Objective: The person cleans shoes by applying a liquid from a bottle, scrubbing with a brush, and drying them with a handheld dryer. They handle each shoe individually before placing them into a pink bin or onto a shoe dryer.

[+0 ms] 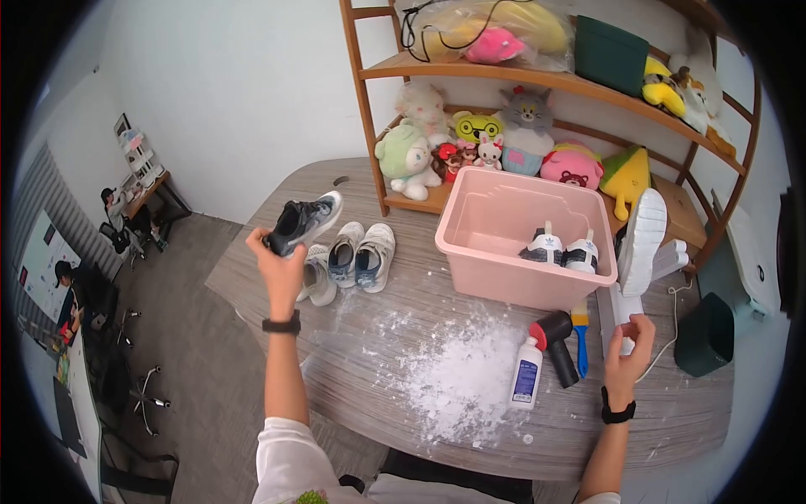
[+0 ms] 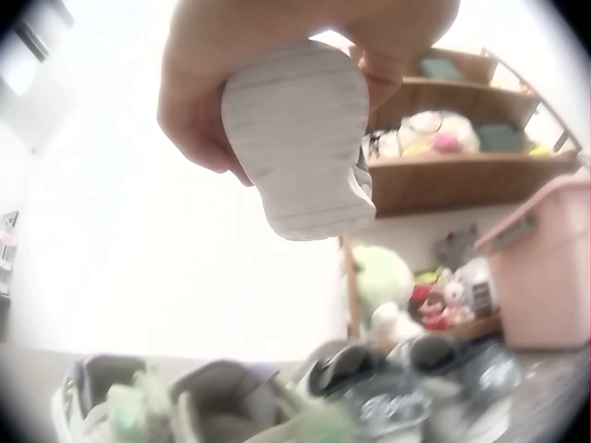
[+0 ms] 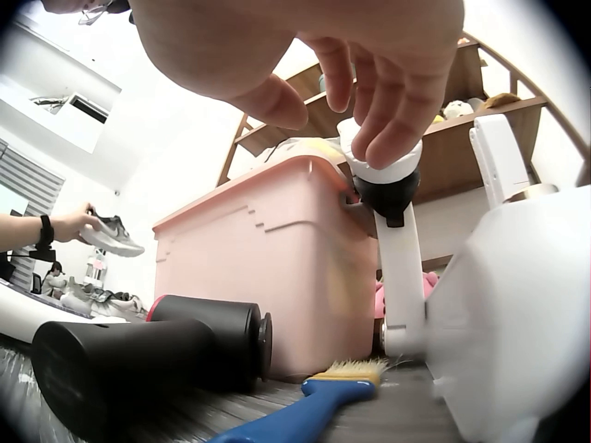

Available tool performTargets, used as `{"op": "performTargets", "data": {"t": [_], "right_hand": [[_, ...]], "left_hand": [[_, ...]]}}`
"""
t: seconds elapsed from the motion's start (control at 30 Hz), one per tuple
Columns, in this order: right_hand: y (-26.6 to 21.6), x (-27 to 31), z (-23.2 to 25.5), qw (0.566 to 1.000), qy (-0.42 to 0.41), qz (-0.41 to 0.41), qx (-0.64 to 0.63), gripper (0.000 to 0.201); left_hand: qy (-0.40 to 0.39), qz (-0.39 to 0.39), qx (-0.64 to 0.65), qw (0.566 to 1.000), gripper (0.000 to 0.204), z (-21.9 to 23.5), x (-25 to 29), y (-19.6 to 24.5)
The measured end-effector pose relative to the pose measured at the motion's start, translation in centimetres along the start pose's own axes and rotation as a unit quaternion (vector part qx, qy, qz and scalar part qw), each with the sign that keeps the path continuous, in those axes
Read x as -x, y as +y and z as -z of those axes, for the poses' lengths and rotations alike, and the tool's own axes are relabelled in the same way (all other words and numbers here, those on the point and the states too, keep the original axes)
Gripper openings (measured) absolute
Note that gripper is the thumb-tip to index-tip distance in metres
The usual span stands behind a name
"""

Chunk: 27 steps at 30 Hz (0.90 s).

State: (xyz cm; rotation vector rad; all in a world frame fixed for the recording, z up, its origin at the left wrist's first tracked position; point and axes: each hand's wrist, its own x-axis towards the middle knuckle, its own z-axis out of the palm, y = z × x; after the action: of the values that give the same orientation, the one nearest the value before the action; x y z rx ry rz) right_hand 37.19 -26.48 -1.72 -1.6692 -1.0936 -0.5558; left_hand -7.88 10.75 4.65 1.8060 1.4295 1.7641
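My left hand (image 1: 281, 269) grips a dark sneaker (image 1: 306, 220) by its heel end, above the left of the table. Its pale sole (image 2: 295, 138) faces the camera in the left wrist view. Below it stand several light sneakers (image 1: 375, 259), side by side. At the right my right hand (image 1: 630, 353) hovers with loosely bent fingers, nothing visibly held. Beyond it, a sneaker with a white sole (image 1: 645, 239) stands upright on a white device (image 1: 617, 311). In the right wrist view the fingertips overlap the black-and-white top of a white post (image 3: 402, 277).
A pink bin (image 1: 520, 281) holds two sneakers (image 1: 562, 249). Before it are a black hair dryer (image 1: 558, 344), a blue brush (image 1: 581, 340), a white bottle (image 1: 525, 374) and scattered white powder (image 1: 457, 378). A wooden shelf (image 1: 369, 109) with plush toys stands behind; a dark bin (image 1: 705, 336) sits right.
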Motion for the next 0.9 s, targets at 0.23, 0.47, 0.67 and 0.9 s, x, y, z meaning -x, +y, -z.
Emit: {"op": "performTargets", "data": {"t": [0.23,0.47,0.67,0.9], "right_hand": [[-2.6,-0.6,0.2,0.999,-0.012,0.049,0.009,0.023],[-3.1,-0.1,-0.3,0.992,-0.09,0.087,-0.008,0.019],[-3.4,0.2,-0.9,0.985,-0.138,0.102,0.004,0.019],[-3.8,1.0,-1.5,0.96,-0.244,0.125,0.054,0.02]], "left_hand": [[-0.294,-0.125,0.273,0.908,0.068,2.2,8.4,5.8],[-0.499,-0.157,0.261,0.811,0.065,-5.2,16.7,8.7],[-0.533,-0.09,0.208,0.815,0.064,-8.6,19.0,9.1],[-0.514,-0.085,0.2,0.83,0.062,-7.9,19.1,6.6]]}}
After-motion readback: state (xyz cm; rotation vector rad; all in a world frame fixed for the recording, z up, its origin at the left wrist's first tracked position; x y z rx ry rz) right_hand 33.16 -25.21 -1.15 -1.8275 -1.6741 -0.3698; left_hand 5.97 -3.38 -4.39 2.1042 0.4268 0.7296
